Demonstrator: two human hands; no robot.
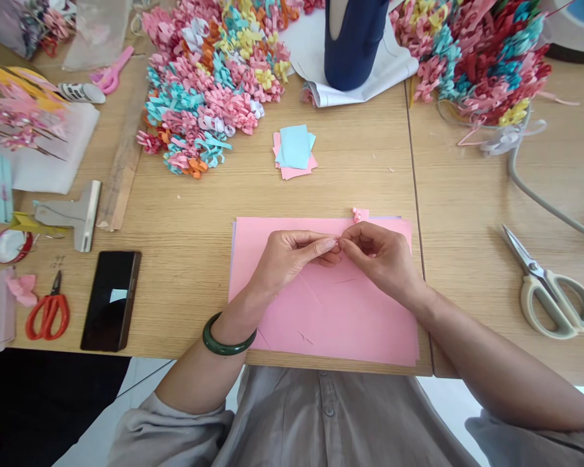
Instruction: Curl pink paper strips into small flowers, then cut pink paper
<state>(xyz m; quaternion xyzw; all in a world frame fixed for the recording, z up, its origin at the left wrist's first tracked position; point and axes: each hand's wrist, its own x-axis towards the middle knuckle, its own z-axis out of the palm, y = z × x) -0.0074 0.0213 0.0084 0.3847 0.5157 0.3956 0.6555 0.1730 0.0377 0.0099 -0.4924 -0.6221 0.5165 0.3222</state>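
Over a stack of pink sheets (292, 311), my two hands meet at the fingertips. My left hand (299, 255) is closed in a pinch, with a green bangle (228, 337) on its wrist. Thumb and fingers of my right hand (377, 255) are pinched too, touching the left fingertips. A tiny pinkish bit shows between them, too small to make out. Just beyond my right hand lies a small pink piece (361, 215) at the sheets' far edge. Thin pink slivers rest on the top sheet. Blue and pink paper squares (294, 148) lie farther back.
Curled paper bunches (209, 97) and a dark blue holder (350, 45) stand at the back. Large scissors (549, 285) and a grey cable (549, 201) lie right. At left are a phone (110, 300), red scissors (48, 314), a metal clip (78, 214) and a wooden strip (124, 162).
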